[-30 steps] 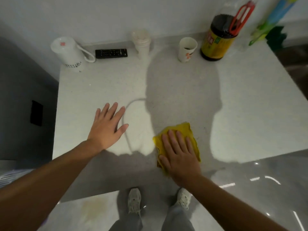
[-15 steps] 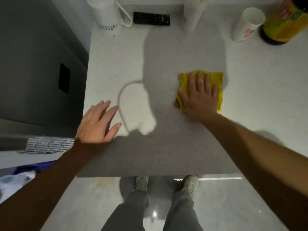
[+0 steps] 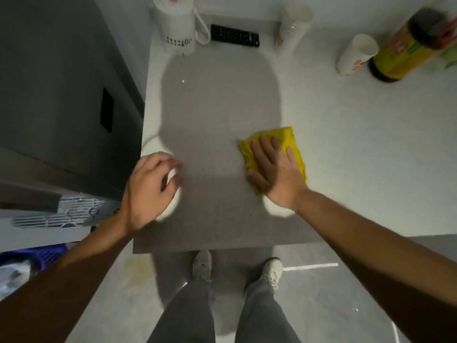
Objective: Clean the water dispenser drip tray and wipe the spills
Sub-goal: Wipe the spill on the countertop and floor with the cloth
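Note:
A folded yellow cloth [image 3: 288,139] lies on the white speckled counter [image 3: 346,144], near its front middle. My right hand [image 3: 274,172] presses flat on the cloth with fingers spread, covering most of it. My left hand [image 3: 148,186] hovers over the counter's front left corner, fingers loosely curled and blurred, holding nothing. A white slotted drip tray grille [image 3: 59,211] shows low at the left, beside the counter and partly hidden behind my left arm.
Along the counter's back stand a white jug [image 3: 176,23], a black remote [image 3: 235,35], a translucent cup stack [image 3: 293,26], a paper cup [image 3: 356,54] and a dark yellow-labelled bottle [image 3: 405,50]. A grey appliance [image 3: 61,95] stands left. My shoes are below the counter edge.
My right hand slid the cloth away from me, then back nearer the front edge. My left hand curled its fingers and lifted near the front left corner. The view tilted down.

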Action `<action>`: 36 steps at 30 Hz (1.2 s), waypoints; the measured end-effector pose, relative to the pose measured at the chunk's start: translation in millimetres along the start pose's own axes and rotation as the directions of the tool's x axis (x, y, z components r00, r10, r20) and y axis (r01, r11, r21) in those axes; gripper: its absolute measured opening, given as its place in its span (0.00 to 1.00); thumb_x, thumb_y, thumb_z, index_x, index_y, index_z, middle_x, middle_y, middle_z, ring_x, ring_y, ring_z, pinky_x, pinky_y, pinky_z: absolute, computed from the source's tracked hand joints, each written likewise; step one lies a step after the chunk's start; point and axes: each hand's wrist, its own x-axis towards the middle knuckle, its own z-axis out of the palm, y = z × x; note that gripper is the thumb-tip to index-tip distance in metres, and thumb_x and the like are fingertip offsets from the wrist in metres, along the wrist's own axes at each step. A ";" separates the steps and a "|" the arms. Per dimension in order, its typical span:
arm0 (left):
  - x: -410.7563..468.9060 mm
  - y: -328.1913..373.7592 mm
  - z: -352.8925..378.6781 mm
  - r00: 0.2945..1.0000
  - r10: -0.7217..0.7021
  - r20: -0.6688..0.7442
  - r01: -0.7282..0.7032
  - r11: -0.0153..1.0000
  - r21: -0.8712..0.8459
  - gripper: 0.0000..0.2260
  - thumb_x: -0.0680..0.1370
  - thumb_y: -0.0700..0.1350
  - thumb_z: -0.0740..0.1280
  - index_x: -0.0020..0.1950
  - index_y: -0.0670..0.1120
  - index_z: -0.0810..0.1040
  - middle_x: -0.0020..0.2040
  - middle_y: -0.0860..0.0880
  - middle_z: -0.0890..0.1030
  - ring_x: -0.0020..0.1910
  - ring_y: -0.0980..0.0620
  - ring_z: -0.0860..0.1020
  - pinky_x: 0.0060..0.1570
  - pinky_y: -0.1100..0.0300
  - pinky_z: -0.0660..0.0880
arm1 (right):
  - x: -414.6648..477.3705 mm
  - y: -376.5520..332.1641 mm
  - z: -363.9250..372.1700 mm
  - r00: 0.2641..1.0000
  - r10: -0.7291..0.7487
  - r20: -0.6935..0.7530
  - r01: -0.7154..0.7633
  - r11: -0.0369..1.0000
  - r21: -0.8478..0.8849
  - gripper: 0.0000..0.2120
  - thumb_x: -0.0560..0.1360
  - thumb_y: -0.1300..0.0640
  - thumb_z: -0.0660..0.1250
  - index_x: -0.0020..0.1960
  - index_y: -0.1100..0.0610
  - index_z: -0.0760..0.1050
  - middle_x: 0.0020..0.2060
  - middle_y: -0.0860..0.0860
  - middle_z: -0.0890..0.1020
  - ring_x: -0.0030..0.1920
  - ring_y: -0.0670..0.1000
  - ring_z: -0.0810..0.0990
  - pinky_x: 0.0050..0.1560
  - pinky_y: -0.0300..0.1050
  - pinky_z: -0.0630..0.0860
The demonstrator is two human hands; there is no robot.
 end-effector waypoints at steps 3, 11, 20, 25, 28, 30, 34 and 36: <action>-22.0 9.3 -10.0 0.997 -0.058 0.058 0.062 0.995 -0.077 0.11 0.79 0.43 0.72 0.62 0.49 0.82 0.52 0.50 0.82 0.45 0.48 0.81 0.47 0.59 0.74 | -67.3 -32.1 19.0 0.998 0.055 -0.014 -0.055 0.998 0.042 0.34 0.81 0.39 0.57 0.83 0.50 0.56 0.83 0.55 0.58 0.82 0.62 0.54 0.78 0.65 0.52; -120.8 24.5 -33.1 0.942 -0.170 0.291 0.221 0.963 -0.153 0.11 0.78 0.49 0.68 0.58 0.49 0.83 0.45 0.48 0.87 0.45 0.44 0.84 0.48 0.51 0.80 | -150.0 -96.3 42.6 0.924 0.314 -0.217 -0.288 0.946 0.147 0.12 0.80 0.47 0.64 0.55 0.56 0.73 0.47 0.60 0.80 0.48 0.66 0.79 0.40 0.57 0.74; -299.6 -31.9 -42.1 0.738 -0.409 0.536 0.448 0.892 0.064 0.07 0.78 0.45 0.72 0.41 0.55 0.81 0.35 0.59 0.83 0.39 0.54 0.81 0.48 0.59 0.75 | -282.1 -170.1 164.8 0.843 0.503 0.191 -0.507 0.623 0.596 0.14 0.82 0.42 0.59 0.46 0.51 0.69 0.39 0.52 0.81 0.39 0.59 0.80 0.43 0.51 0.74; -407.3 -73.0 -67.4 0.572 -0.562 0.598 0.602 0.782 0.159 0.10 0.78 0.39 0.70 0.38 0.50 0.81 0.30 0.52 0.81 0.36 0.49 0.80 0.48 0.56 0.77 | -352.0 -240.1 211.3 0.721 0.560 0.408 -0.633 0.294 0.716 0.12 0.81 0.50 0.63 0.43 0.57 0.74 0.37 0.55 0.81 0.39 0.60 0.80 0.40 0.48 0.72; -458.4 -107.4 -79.8 0.528 -0.587 0.614 0.629 0.756 0.182 0.08 0.79 0.40 0.70 0.41 0.46 0.83 0.33 0.47 0.83 0.38 0.47 0.81 0.52 0.52 0.80 | -368.8 -287.5 240.4 0.613 0.536 0.581 -0.657 -0.062 0.751 0.13 0.82 0.55 0.63 0.41 0.58 0.74 0.35 0.59 0.79 0.32 0.56 0.75 0.28 0.40 0.71; -484.6 -136.9 -81.8 0.497 -0.606 0.621 0.644 0.737 0.204 0.07 0.80 0.42 0.70 0.42 0.45 0.83 0.38 0.44 0.86 0.42 0.44 0.84 0.55 0.49 0.80 | -370.8 -316.2 259.6 0.575 0.525 0.628 -0.661 -0.155 0.734 0.11 0.82 0.56 0.64 0.42 0.59 0.76 0.34 0.59 0.77 0.29 0.54 0.74 0.25 0.38 0.70; -517.4 -216.9 -75.3 0.495 -0.626 0.603 0.621 0.740 0.259 0.05 0.79 0.45 0.71 0.50 0.45 0.86 0.48 0.40 0.88 0.51 0.39 0.85 0.54 0.49 0.80 | -353.4 -376.6 308.4 0.569 0.501 0.653 -0.679 -0.161 0.716 0.11 0.82 0.59 0.65 0.41 0.59 0.74 0.34 0.58 0.76 0.31 0.55 0.74 0.36 0.45 0.74; -524.0 -262.2 -65.7 0.497 -0.602 0.624 0.609 0.755 0.244 0.06 0.79 0.44 0.71 0.51 0.43 0.85 0.49 0.39 0.88 0.52 0.39 0.85 0.53 0.49 0.80 | -333.7 -399.0 335.0 0.592 0.494 0.637 -0.671 -0.136 0.729 0.11 0.81 0.60 0.65 0.40 0.60 0.74 0.36 0.59 0.76 0.33 0.55 0.75 0.38 0.44 0.74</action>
